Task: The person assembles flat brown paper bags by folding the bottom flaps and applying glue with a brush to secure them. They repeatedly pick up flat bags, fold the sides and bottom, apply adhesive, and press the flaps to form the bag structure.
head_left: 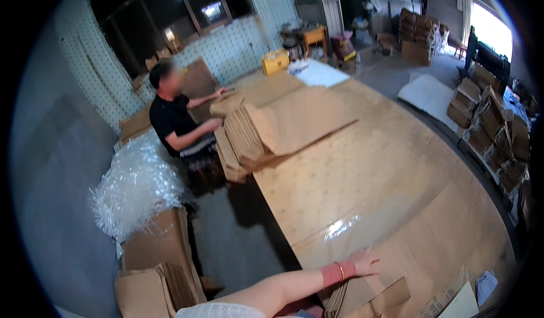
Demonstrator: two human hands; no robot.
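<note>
Brown paper (425, 244) under a spread left hand (364, 262)

Brown paper lies flat across the near end of a wide wooden table (328, 176); the left hand rests on it palm down, fingers apart and grasping nothing, a pink cuff (338, 273) at its wrist; the right hand is outside the view, so its grip I cannot tell; near the forearm a folded brown flap (391, 299) stands up, stiff and creased, with a smooth pale sheet (462, 304) to its right.

Beyond the hand, a glossy clear patch (341, 227) catches the light on the smooth, honey-coloured tabletop; to the left, wispy, shiny plastic strips (139, 179) heap up over cardboard; farther along, a seated co-worker (169, 117) touches a thick stack of folded brown paper (245, 134), its edges ribbed and angular.

Farther still sit a boxy yellow case (275, 62), a patterned wall (218, 49) with dark window panes (192, 3), and tied brown bundles (419, 32) on the grey floor.
</note>
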